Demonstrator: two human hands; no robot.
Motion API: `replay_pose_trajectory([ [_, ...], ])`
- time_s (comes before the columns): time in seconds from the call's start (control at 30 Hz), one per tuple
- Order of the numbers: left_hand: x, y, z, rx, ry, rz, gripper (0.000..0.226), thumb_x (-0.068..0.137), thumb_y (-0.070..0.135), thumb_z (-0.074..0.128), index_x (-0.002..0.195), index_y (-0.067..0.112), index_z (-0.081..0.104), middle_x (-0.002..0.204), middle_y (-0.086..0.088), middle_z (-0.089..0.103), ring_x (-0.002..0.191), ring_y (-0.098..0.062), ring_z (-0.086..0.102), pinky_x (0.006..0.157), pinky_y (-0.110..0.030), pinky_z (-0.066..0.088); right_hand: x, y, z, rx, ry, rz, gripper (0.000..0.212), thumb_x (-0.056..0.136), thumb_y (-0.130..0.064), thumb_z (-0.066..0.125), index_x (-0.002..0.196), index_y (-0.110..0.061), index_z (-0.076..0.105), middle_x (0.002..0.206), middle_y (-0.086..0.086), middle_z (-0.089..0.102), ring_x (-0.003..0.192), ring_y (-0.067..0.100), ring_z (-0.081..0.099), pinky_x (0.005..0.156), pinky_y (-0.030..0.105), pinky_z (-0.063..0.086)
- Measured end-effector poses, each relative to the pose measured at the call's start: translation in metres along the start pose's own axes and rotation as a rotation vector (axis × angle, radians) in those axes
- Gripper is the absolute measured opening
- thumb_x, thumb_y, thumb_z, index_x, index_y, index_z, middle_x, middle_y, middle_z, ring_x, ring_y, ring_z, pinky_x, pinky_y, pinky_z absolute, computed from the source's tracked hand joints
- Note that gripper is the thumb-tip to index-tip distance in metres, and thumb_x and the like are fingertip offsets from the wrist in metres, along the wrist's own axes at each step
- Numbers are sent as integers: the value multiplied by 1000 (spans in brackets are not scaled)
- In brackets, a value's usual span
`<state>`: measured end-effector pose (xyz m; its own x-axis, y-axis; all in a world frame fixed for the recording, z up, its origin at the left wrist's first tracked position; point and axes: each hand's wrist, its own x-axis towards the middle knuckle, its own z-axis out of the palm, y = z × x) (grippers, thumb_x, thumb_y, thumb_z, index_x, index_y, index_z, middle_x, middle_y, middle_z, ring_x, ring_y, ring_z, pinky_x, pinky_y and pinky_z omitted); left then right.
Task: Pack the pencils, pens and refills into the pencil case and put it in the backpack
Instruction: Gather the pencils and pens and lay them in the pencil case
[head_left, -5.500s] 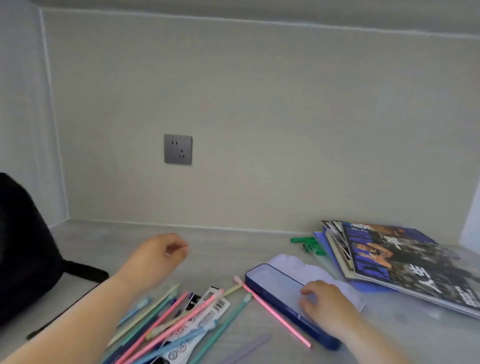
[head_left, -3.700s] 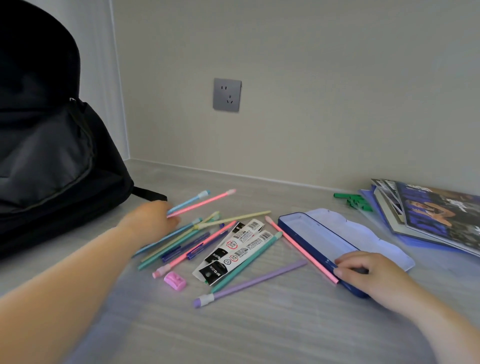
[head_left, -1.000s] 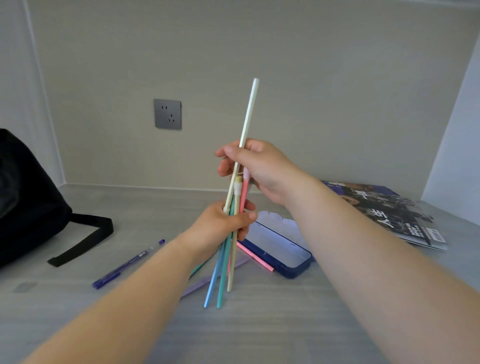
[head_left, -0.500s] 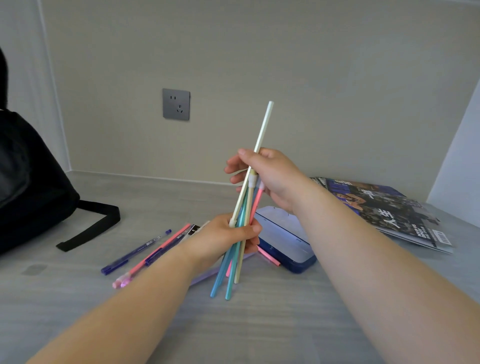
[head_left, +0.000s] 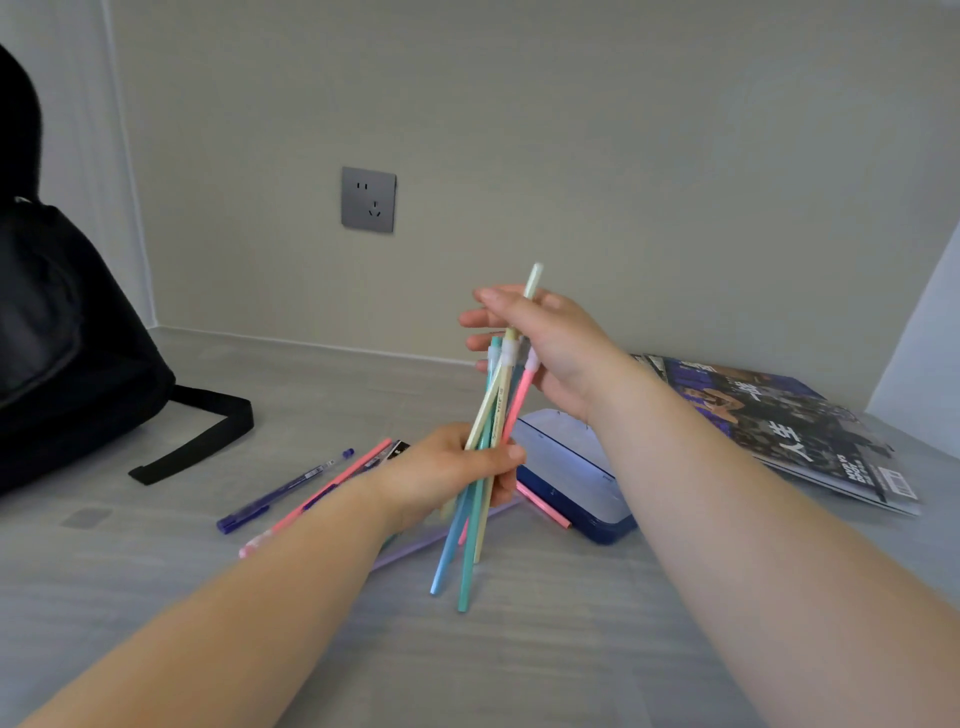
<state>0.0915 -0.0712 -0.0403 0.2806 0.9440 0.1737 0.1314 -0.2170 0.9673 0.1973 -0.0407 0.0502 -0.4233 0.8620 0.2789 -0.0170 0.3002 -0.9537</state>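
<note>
1. Since half a second earlier, right hand (head_left: 545, 343) slid the pale pencil down into the bundle.
2. Left hand (head_left: 447, 475) clamped the pencils (head_left: 488, 431) upright above the desk (head_left: 545, 649).
3. Right grip pinched their tops.
4. Open pencil case (head_left: 571, 478) lay just behind; backpack (head_left: 67, 353) stood far left, open desk between.

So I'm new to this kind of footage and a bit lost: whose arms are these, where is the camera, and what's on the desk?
No machine here: a person wears one wide-angle camera on the head, looking down at their own bare arms. The left hand has its grip closed round a bundle of pastel pencils, held nearly upright above the grey desk. The right hand pinches the bundle's top ends, one pale green pencil sticking out above.

On the desk lie an open dark blue pencil case, a blue pen, a pink pencil and a lilac one, partly hidden. A black backpack sits left, glossy magazines right. A grey socket is on the wall.
</note>
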Motion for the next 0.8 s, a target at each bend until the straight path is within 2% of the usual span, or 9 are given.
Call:
replay_pose_trajectory([
  [0.1,-3,-10,1,73,-63,-30,27,86,13,56,60,21,59,50,11,63,53,1,58,56,-7,50,-1,3,-2,62,40,-34,17,89,-12,47,75,-16,56,75,2,60,65,14,57,65,28,50],
  [0.2,-6,-14,2,139,-105,-73,29,88,15,53,60,23,58,48,11,64,50,4,57,51,-4,47,1,4,-6,65,47,-40,19,90,-19,46,75,-17,57,75,1,61,67,13,58,70,29,49],
  [0.37,8,-10,-9,246,61,-65,24,91,15,50,67,13,52,30,8,50,31,-1,46,43,-11,46,2,20,-27,80,253,-32,32,92,-40,33,77,-25,57,83,-3,61,76,11,54,76,29,42],
  [0.43,18,-1,-18,361,114,-32,22,90,15,51,68,18,51,29,9,46,26,0,40,35,-10,41,-7,41,-41,-99,402,7,28,91,-38,36,83,-21,57,97,3,64,82,14,55,82,31,41],
  [0.5,28,6,-27,601,152,8,25,89,19,54,65,26,50,38,8,46,27,0,41,32,-6,35,-20,68,-58,-404,447,97,30,86,-36,49,108,-15,54,123,7,58,102,19,53,88,30,37],
  [0.57,37,10,-32,849,144,36,25,89,23,53,64,27,47,52,9,45,37,-1,42,34,-7,34,-36,96,-74,-807,343,229,64,76,-43,61,130,-15,39,138,4,46,125,22,42,98,33,33],
  [0.63,47,11,-33,1077,92,21,25,90,28,50,66,25,45,58,9,44,50,-8,43,42,-16,33,-50,117,-85,-1061,216,360,87,65,-57,64,135,-20,30,142,3,41,131,24,35,104,37,31],
  [0.73,60,9,-26,1283,31,-19,13,91,30,47,88,21,56,73,5,49,72,-18,46,52,-25,31,-57,128,-99,-976,116,493,100,57,-63,65,139,-26,20,144,2,37,131,23,34,101,33,34],
  [0.8,70,6,-20,1346,-1,-47,18,91,28,46,101,18,57,85,1,55,79,-18,45,59,-26,32,-57,127,-108,-909,48,491,103,57,-58,68,140,-31,14,146,-3,33,131,20,35,97,29,35],
])
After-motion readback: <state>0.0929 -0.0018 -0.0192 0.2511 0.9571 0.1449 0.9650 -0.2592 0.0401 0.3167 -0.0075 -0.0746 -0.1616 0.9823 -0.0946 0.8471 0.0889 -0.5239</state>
